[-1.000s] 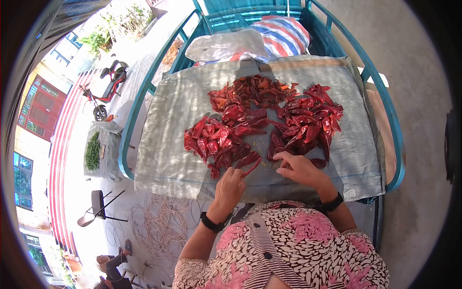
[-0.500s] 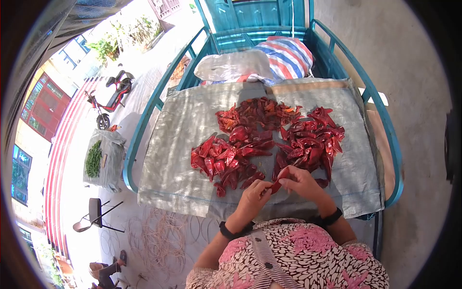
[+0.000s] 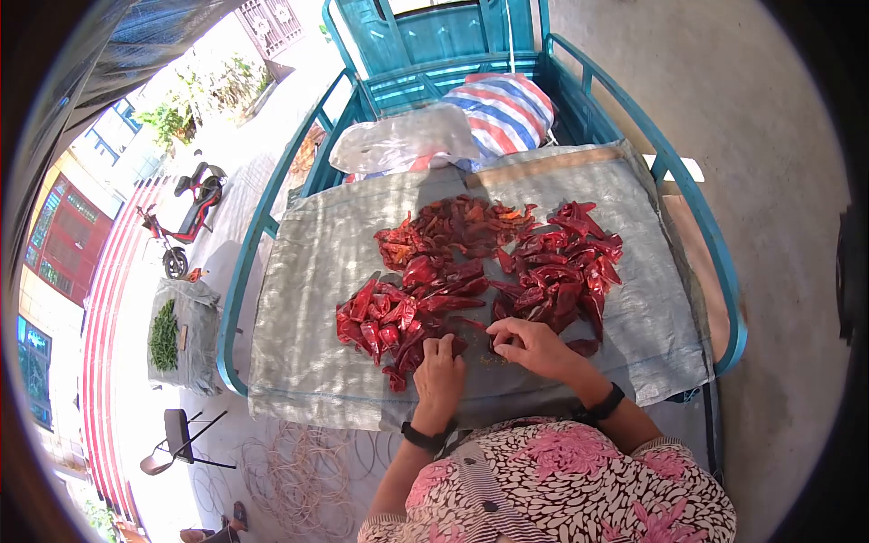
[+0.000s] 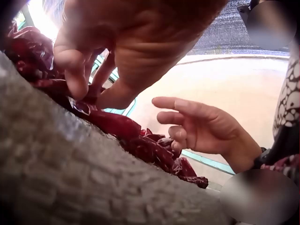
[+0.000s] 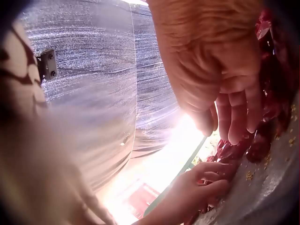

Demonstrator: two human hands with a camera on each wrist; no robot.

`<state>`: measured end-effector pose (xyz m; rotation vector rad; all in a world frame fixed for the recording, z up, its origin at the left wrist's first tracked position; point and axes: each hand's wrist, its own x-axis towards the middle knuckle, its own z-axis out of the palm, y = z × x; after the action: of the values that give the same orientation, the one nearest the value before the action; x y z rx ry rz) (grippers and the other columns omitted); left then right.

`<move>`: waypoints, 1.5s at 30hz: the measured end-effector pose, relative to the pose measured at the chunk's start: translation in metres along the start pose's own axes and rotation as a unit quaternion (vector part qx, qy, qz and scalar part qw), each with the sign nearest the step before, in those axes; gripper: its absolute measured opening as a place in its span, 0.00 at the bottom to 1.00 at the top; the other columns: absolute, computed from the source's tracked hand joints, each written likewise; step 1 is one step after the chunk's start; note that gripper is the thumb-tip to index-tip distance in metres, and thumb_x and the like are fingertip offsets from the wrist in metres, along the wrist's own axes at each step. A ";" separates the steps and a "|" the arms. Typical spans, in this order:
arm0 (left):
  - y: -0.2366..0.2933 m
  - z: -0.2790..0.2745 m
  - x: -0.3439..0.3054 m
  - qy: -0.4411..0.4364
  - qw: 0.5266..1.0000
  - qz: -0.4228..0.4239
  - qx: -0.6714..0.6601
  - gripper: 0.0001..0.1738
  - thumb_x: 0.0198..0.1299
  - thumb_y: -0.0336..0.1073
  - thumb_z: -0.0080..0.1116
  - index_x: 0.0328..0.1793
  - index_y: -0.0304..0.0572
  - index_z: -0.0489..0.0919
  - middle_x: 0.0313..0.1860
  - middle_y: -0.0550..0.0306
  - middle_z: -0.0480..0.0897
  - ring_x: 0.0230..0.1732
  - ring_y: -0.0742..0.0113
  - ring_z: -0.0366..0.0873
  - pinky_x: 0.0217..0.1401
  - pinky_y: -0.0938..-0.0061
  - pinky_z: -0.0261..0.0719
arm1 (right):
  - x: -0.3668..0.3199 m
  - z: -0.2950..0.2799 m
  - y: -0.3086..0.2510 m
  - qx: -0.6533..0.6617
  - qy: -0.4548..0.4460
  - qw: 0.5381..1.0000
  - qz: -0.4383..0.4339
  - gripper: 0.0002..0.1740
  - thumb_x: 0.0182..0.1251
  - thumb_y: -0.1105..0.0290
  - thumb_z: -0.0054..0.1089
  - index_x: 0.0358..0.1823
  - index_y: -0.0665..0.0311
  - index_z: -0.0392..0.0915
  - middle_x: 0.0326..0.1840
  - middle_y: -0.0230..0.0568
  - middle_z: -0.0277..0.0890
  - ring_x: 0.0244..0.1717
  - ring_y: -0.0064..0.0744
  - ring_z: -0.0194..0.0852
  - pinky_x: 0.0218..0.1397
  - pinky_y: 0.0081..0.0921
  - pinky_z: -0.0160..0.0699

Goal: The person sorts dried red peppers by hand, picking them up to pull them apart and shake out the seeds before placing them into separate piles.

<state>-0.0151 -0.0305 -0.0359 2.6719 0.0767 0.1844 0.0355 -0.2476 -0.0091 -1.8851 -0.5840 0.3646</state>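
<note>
Dried red peppers lie in three heaps on a grey woven sheet (image 3: 308,299): a left heap (image 3: 389,312), a right heap (image 3: 566,271) and a darker back heap (image 3: 466,222). My left hand (image 3: 441,380) is at the near edge of the left heap. In the left wrist view its fingers and thumb close down around a red pepper (image 4: 112,123) against the sheet. Just in front of the right heap hovers my right hand (image 3: 539,351), its fingers loosely bent and nothing between them. Small yellow seeds (image 5: 249,176) are scattered beneath it.
The sheet covers the end of a blue metal cart with side rails (image 3: 692,217). Behind it lie a clear plastic bag (image 3: 407,140) and a striped sack (image 3: 502,109). To the left are green peppers (image 3: 164,335) on a covered stand, a chair (image 3: 176,434) and a scooter (image 3: 192,213).
Half a second ago both hands met over a red pepper in front of the heaps. Now they are apart, the left hand back down at the left heap and the right one by the right heap.
</note>
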 end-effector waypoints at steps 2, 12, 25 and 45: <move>0.005 -0.011 -0.002 0.057 0.997 -0.004 -0.060 0.27 0.59 0.32 0.65 0.66 0.45 0.75 0.53 0.50 0.77 0.43 0.53 0.85 0.42 0.60 0.85 | -0.001 -0.001 -0.004 -0.017 -0.004 1.000 0.009 0.32 0.69 0.68 0.68 0.71 0.62 0.68 0.51 0.46 0.83 0.41 0.37 0.86 0.48 0.32 0.83; 0.019 -0.014 0.035 0.040 0.932 0.034 -0.358 0.17 0.69 0.32 0.65 0.61 0.38 0.77 0.42 0.53 0.82 0.39 0.63 0.84 0.43 0.69 0.81 | 0.010 -0.002 -0.010 -0.099 0.102 0.990 -0.011 0.29 0.71 0.70 0.62 0.73 0.62 0.68 0.60 0.50 0.81 0.56 0.50 0.83 0.60 0.41 0.81; 0.014 0.052 0.111 0.134 0.983 0.125 0.028 0.13 0.62 0.34 0.66 0.53 0.47 0.84 0.46 0.50 0.76 0.41 0.48 0.84 0.37 0.59 0.84 | 0.008 -0.012 -0.010 -0.139 0.206 0.968 -0.026 0.27 0.66 0.73 0.66 0.67 0.57 0.75 0.60 0.41 0.78 0.50 0.42 0.84 0.53 0.35 0.84; 0.011 0.027 0.047 0.153 0.978 0.093 0.105 0.30 0.65 0.29 0.59 0.75 0.41 0.71 0.62 0.47 0.77 0.63 0.45 0.72 0.67 0.53 0.70 | 0.087 -0.034 -0.015 -0.248 0.187 0.950 -0.042 0.21 0.66 0.69 0.65 0.61 0.60 0.77 0.57 0.42 0.80 0.58 0.50 0.78 0.58 0.42 0.81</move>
<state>0.0360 -0.0483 -0.0490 2.8372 -0.0606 0.6815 0.1211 -0.2212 0.0196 -2.3228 -0.5242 -0.2198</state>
